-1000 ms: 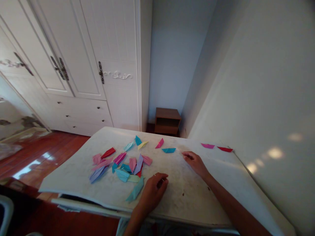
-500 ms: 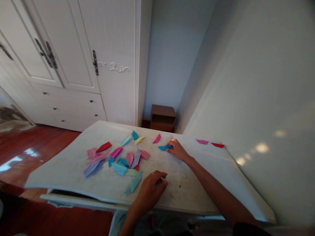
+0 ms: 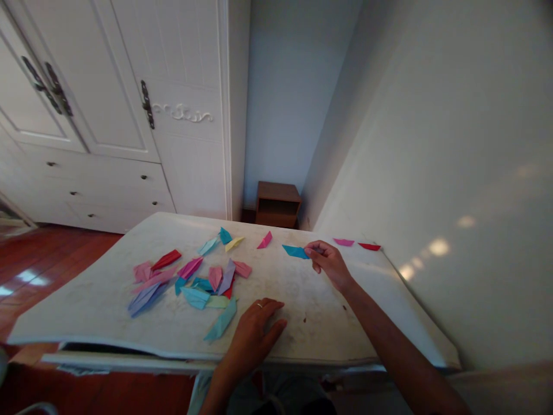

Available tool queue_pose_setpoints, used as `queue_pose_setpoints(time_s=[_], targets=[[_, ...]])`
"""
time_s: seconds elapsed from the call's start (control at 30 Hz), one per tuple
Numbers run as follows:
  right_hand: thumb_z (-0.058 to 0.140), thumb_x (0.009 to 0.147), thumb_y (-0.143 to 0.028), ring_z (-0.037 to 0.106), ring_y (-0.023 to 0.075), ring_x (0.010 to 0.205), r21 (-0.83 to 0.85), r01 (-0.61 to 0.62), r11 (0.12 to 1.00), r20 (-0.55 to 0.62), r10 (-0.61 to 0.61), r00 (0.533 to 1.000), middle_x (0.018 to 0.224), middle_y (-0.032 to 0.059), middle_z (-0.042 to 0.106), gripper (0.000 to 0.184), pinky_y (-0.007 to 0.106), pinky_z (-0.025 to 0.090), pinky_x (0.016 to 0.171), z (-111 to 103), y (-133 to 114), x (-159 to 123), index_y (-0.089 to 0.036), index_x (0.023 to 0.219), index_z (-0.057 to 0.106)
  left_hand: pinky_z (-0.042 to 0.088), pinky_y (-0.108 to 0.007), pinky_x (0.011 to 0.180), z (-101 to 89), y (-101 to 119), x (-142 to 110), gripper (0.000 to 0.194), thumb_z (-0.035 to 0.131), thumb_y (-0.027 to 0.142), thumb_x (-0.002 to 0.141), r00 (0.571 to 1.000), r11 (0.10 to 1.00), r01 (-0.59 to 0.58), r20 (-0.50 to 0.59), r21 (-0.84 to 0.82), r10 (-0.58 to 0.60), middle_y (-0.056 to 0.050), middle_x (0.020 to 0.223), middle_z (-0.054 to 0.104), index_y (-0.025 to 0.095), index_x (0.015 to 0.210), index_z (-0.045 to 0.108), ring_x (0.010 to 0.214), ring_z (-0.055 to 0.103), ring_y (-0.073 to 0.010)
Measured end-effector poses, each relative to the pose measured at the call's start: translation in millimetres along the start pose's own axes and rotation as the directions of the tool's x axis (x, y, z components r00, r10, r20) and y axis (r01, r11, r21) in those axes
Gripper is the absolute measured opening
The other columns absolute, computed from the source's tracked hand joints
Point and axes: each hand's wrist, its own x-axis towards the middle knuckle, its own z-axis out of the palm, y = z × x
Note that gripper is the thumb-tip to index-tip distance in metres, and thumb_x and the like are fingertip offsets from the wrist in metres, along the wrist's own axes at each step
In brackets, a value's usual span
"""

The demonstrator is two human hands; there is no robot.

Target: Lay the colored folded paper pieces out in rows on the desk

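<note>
White and stained, the worktop (image 3: 268,279) is lying under the left hand (image 3: 259,328), whose thumb and fingers are standing apart near its front edge. On the worktop's left half, colourful folded papers (image 3: 195,298) are lying in a cluster. Toward the worktop's far side, the right hand (image 3: 327,260) is pinching a blue folded paper (image 3: 294,251) by one end. Near the worktop's far right corner, a magenta paper (image 3: 344,242) and a red paper (image 3: 369,246) are lying. Beyond the worktop, a brown nightstand (image 3: 279,191) is standing.

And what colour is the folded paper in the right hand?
The folded paper is blue, seen best in the head view.
</note>
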Motion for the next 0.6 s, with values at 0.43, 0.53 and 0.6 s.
queue_pose_setpoints(time_s=[0.43,0.53,0.6], targets=[[0.074,0.077,-0.040,0.042,0.0066,0.043,0.251,0.022,0.968,0.066,-0.039,0.997,0.057,-0.0018,0.053,0.029,0.021,0.028,0.043,-28,-37,-59,-0.016,0.089,0.065,0.048,-0.035,0.095,0.0,-1,1,0.031,0.053,0.039,0.092,0.999,1.000,0.007,-0.038,0.005,-0.006,-0.008,0.114,0.064,0.022,0.115,0.063,0.105,0.060,-0.0202],[0.074,0.077,-0.041,0.042,0.0063,0.045,0.210,-0.025,0.977,0.056,0.014,0.998,0.058,-0.0023,0.052,0.032,0.021,0.029,0.045,-43,-17,-54,-0.015,0.093,0.065,0.049,-0.035,0.095,0.7,-4,0,0.032,0.051,0.040,0.092,0.999,1.000,0.002,-0.051,0.008,-0.002,-0.008,0.114,0.064,0.021,0.116,0.063,0.105,0.060,-0.0194],[0.074,0.076,-0.042,0.042,0.0060,0.047,0.178,-0.083,0.980,0.039,0.077,0.996,0.062,-0.0022,0.053,0.036,0.021,0.029,0.046,-56,0,-49,-0.015,0.096,0.064,0.049,-0.034,0.095,1.5,-7,-1,0.033,0.052,0.040,0.092,0.998,1.000,-0.005,-0.058,0.013,0.006,-0.008,0.114,0.065,0.020,0.116,0.063,0.105,0.061,-0.0191]])
